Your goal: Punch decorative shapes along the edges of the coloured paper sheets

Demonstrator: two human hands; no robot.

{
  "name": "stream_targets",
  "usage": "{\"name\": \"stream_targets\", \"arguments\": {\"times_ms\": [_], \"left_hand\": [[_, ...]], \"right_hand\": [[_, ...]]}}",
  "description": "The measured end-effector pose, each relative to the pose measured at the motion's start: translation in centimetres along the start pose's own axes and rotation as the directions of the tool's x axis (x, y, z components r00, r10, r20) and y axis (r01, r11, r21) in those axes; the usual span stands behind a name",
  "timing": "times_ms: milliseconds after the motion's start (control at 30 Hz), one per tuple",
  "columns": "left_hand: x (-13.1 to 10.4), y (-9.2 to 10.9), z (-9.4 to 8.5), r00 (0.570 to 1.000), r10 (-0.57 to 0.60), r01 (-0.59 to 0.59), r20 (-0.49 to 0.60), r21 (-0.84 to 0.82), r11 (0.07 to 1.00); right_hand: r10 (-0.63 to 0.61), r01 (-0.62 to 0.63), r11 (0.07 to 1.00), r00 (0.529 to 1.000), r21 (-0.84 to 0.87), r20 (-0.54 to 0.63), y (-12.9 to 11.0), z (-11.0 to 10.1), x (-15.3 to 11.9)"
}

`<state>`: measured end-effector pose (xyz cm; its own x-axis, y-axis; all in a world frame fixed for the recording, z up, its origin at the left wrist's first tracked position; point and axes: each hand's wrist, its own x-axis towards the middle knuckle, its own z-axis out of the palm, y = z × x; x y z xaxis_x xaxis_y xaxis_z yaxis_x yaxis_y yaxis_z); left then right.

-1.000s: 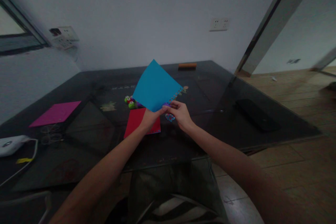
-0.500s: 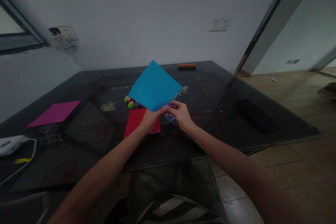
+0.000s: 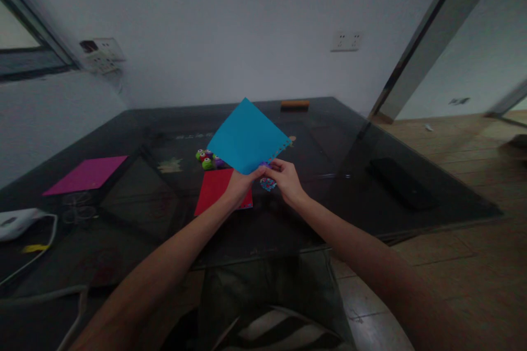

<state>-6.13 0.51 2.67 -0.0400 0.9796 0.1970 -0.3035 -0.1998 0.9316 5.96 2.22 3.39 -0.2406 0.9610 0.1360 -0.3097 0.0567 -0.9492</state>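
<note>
A blue sheet (image 3: 249,137) with a row of holes along its lower right edge is held up above the table. My left hand (image 3: 242,184) grips its lower corner. My right hand (image 3: 285,178) has its fingers pinched at the same corner, around a small purple thing (image 3: 264,165) mostly hidden by the fingers. Under my left hand lies a red sheet (image 3: 214,192). A patterned multicoloured round thing (image 3: 268,184) shows just below my fingers. Green, red and purple toys with eyes (image 3: 208,159) sit left of the blue sheet.
On the dark table (image 3: 288,236) lie a magenta sheet (image 3: 86,174) and a coiled cable (image 3: 78,209) at the left, a white device (image 3: 18,224) at the far left, a black case (image 3: 401,184) at the right and an orange-brown roll (image 3: 295,104) at the back.
The blue sheet has shifted slightly right and tilted a little, showing more of the toys. Both hands keep nearly the same place and grip.
</note>
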Motion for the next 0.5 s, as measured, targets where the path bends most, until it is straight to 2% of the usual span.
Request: {"name": "stream_targets", "arguments": {"times_ms": [500], "left_hand": [[0.22, -0.38, 0.86, 0.998, 0.010, -0.014, -0.068, -0.052, 0.999]], "right_hand": [[0.008, -0.008, 1.000, 0.999, 0.013, -0.041, 0.35, -0.34, 0.44]]}}
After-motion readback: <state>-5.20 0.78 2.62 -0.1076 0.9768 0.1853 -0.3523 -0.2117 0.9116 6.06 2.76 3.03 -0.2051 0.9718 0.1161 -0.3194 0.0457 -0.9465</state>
